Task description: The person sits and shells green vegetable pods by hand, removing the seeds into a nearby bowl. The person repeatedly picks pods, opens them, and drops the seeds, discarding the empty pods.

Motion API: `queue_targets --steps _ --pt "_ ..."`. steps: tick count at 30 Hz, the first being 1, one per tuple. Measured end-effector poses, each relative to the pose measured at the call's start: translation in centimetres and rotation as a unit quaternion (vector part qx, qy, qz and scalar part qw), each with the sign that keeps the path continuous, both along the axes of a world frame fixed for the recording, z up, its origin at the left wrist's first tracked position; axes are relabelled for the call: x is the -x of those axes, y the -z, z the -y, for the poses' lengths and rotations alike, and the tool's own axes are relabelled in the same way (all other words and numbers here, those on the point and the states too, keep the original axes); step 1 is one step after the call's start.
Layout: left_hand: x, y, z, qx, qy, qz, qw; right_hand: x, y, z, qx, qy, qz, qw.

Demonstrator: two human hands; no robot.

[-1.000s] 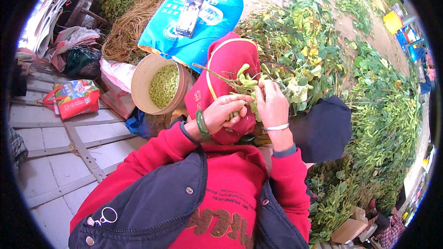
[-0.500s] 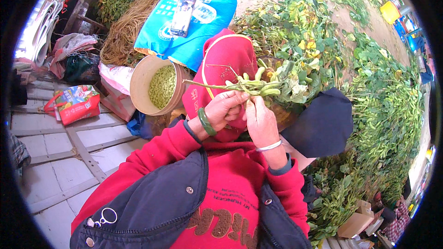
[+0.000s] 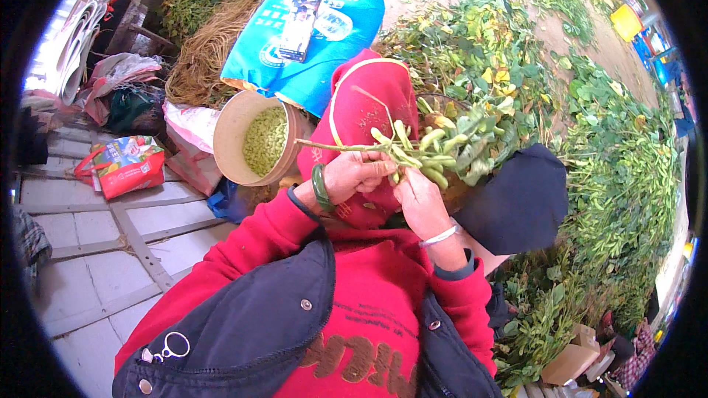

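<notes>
examining the head view, i find both my hands near each other over the red cloth (image 3: 346, 114) on my lap. my left hand (image 3: 352, 177), a green bangle (image 3: 321, 188) at its wrist, is clamped on a bean stem (image 3: 321, 146), thumb against fingers. the stem lies roughly crosswise above my knuckles, its bare end toward the bucket, its green pods (image 3: 441, 161) and leaves toward my right. my right hand (image 3: 419, 205), a pale band (image 3: 441, 236) at its wrist, has its fingertips drawn together at the pods just below the stem; what lies between them is hidden. left of the cloth, a tan bucket (image 3: 230, 133) stands tilted with green beans (image 3: 265, 140) inside. beyond it is a blue sack (image 3: 254, 66) with a phone (image 3: 300, 28) lying on top. a red bag (image 3: 133, 177) rests on the pale floor (image 3: 96, 273) at far left. to my right, a dark cloth (image 3: 516, 203) adjoins a broad heap of leafy plants (image 3: 619, 184).
</notes>
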State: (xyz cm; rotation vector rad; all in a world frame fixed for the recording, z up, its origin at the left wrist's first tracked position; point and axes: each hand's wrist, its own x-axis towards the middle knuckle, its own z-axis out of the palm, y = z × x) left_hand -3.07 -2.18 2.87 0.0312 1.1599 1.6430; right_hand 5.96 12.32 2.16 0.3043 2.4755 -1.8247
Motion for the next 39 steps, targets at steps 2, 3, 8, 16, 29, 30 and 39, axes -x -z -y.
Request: queue_targets --steps 2,3,8,16,29,30,39 --pt "0.0 -0.2 0.1 -0.004 0.013 0.023 1.000 -0.2 -0.4 -0.3 0.012 -0.031 0.000 0.999" --pt "-0.2 -0.2 -0.1 -0.018 -0.006 0.028 0.999 -0.3 -0.5 -0.3 -0.041 -0.014 -0.066 0.997" --pt "-1.4 -0.1 -1.0 0.046 -0.014 -0.096 0.994 -0.1 -0.9 -0.6 -0.067 -0.009 -0.005 0.998" --pt "-0.7 1.0 -0.3 -0.030 0.023 -0.411 0.911 0.2 -3.1 -0.4 -0.107 0.057 0.002 0.993" --pt "-1.4 0.7 -0.7 -0.072 -0.070 0.133 0.986 0.6 -2.6 0.3 -0.033 0.096 -0.085 0.991" --pt "-1.4 0.5 -0.8 -0.060 -0.068 0.133 0.987 0.5 -2.5 0.2 -0.013 0.105 -0.082 0.991" --pt "-2.5 0.4 -1.1 -0.051 -0.046 -0.071 0.995 1.1 -1.3 -0.8 0.065 0.193 -0.039 0.978"
